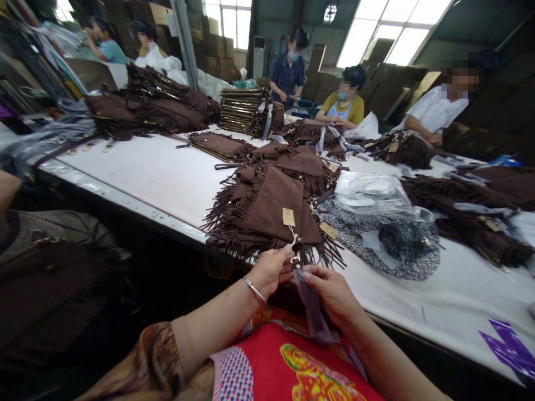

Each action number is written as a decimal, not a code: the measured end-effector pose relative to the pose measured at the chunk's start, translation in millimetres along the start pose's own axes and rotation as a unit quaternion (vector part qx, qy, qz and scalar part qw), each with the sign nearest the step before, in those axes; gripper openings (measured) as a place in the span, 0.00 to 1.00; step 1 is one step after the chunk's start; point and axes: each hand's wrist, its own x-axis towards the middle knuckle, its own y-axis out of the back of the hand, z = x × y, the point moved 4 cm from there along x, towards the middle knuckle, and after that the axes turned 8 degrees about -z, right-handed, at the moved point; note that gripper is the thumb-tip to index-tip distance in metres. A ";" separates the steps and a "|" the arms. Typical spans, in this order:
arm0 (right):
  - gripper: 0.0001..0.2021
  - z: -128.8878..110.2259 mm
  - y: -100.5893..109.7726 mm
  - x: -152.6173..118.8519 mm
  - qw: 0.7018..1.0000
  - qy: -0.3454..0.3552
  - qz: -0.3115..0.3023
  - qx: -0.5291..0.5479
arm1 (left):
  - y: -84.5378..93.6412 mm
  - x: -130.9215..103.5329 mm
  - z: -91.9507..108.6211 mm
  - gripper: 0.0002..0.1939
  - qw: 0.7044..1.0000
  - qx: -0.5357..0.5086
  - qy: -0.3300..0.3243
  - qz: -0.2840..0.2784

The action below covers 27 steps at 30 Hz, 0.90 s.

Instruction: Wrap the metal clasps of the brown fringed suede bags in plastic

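Observation:
Brown fringed bags (273, 200) lie in a pile at the table edge before me, a tan paper tag (288, 217) on the top one. My left hand (273, 271) is closed at the white tag string beside a small metal buckle (295, 260). Close on its right, my right hand (330, 289) pinches the upper end of a strap in a clear plastic sleeve (312, 309), which hangs down over my red apron (292, 356). Some fingers of both hands are hidden behind the strap.
A speckled grey fabric item (401, 245) with plastic bags (371, 192) on it lies right of the pile. More brown bags (163, 106) are stacked across the white table (137, 178). Several people work beyond it. Purple strips (512, 348) lie at the right edge.

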 end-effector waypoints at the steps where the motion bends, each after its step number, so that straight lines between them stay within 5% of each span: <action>1: 0.19 0.4 0.6 -0.1 1.000 0.002 0.004 -0.007 | -1.3 2.2 0.4 0.16 1.000 0.006 -0.003 0.005; 8: 0.19 2.0 15.5 14.2 0.994 0.024 0.067 -0.087 | -12.7 3.5 4.9 0.08 0.998 0.047 -0.033 -0.019; 15: 0.17 -18.8 -1.9 34.9 0.984 0.087 0.097 -0.125 | -14.1 -3.5 7.9 0.07 0.996 0.058 -0.053 -0.045; 23: 0.22 -16.9 -5.8 46.0 0.994 0.083 0.060 -0.044 | -8.4 -8.1 5.5 0.12 0.984 0.114 -0.096 -0.099; 27: 0.22 -15.0 -6.0 48.9 0.994 0.079 0.046 -0.056 | 2.4 -7.6 10.4 0.08 0.946 0.257 -0.187 -0.059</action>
